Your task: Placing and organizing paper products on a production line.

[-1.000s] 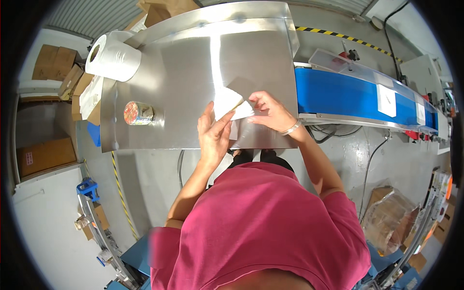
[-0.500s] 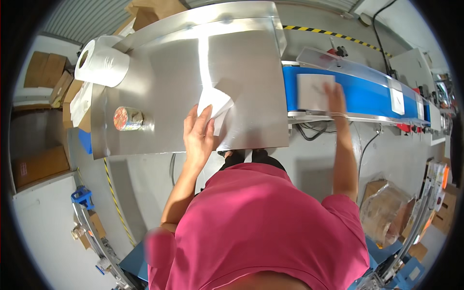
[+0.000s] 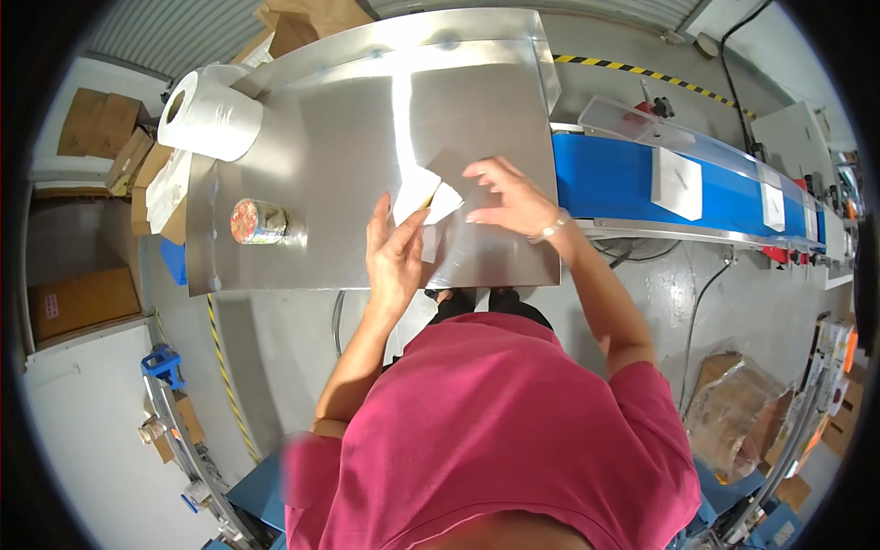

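My left hand (image 3: pixel 396 246) is closed on a stack of flat white square pieces (image 3: pixel 443 203), cards or pouches by their look. The stack is fanned apart at its upper edge, above the steel table. To the right of it, my right hand (image 3: pixel 507 199) is empty, its thumb and fingers apart and pointing at the stack. A similar white square piece (image 3: pixel 676 185) lies flat on the blue conveyor belt (image 3: pixel 605 174), with another white piece (image 3: pixel 772 203) farther along to the right.
On the steel table (image 3: pixel 330 183) a round tin-like container (image 3: pixel 258 223) lies at the left, and a large white roll (image 3: pixel 213 117) sits at the far left corner. A clear guard (image 3: pixel 632 124) runs along the conveyor's far side. Cardboard boxes (image 3: pixel 84 302) stand at the left.
My right hand has moved left from the conveyor to beside the stack. The white piece it was over has shifted right along the belt. My left hand still holds the stack, now more fanned.
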